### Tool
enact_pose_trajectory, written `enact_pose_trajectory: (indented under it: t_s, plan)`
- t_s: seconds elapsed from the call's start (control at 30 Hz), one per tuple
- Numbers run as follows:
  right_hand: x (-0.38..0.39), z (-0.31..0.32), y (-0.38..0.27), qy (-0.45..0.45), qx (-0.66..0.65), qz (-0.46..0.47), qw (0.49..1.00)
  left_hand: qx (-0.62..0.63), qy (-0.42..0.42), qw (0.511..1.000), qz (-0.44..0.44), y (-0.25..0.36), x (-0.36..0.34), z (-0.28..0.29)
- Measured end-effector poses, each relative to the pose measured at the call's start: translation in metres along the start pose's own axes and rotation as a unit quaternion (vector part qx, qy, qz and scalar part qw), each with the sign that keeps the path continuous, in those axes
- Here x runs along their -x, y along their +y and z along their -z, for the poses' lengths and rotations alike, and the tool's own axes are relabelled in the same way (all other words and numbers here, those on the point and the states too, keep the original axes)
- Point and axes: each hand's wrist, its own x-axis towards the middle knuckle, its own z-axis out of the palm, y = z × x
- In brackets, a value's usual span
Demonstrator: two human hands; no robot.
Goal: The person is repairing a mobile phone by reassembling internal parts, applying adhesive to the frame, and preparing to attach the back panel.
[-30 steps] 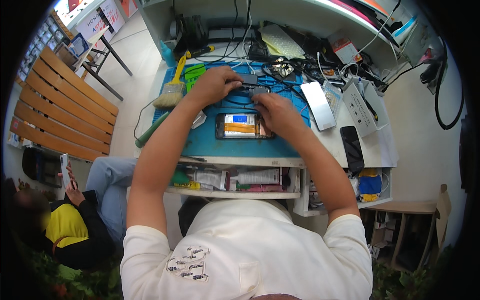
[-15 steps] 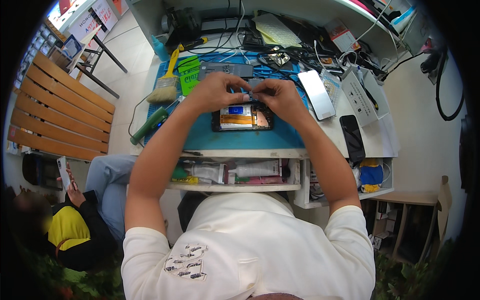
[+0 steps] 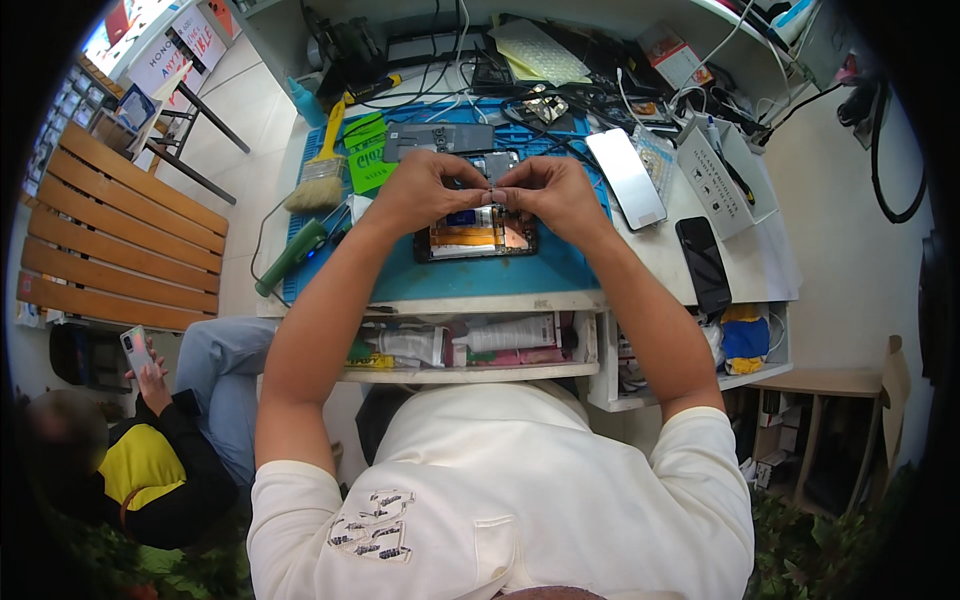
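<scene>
An opened phone (image 3: 478,238) with orange and blue inner parts lies on a blue work mat (image 3: 470,280). My left hand (image 3: 425,190) and my right hand (image 3: 545,193) meet just above its top end. Their fingertips pinch a tiny pale part (image 3: 490,192) between them. What the part is, I cannot make out. A grey phone back cover (image 3: 437,140) lies just beyond my hands.
A brush (image 3: 325,170) and a green tool (image 3: 292,256) lie at the mat's left. A silver phone (image 3: 626,178), a white box (image 3: 715,180) and a black phone (image 3: 703,264) lie at right. Cables crowd the back. An open drawer (image 3: 470,345) sits below. A seated person (image 3: 140,460) holds a phone lower left.
My hands came together from apart on the mat and now pinch a small part above the opened phone. The view has tilted, so the bench sits lower in the picture.
</scene>
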Motion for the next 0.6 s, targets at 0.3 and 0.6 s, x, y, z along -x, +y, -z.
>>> enact_pose_trajectory:
  t_s: [0.3,0.6]
  plan:
    - [0.01,-0.003,0.011,-0.013,0.024,0.01,1.0,0.07,-0.071,0.993,0.068,0.004,0.004,0.004]
    - [0.03,-0.006,-0.013,0.012,0.217,0.043,0.975,0.009,-0.084,0.994,0.072,0.006,0.005,0.002]
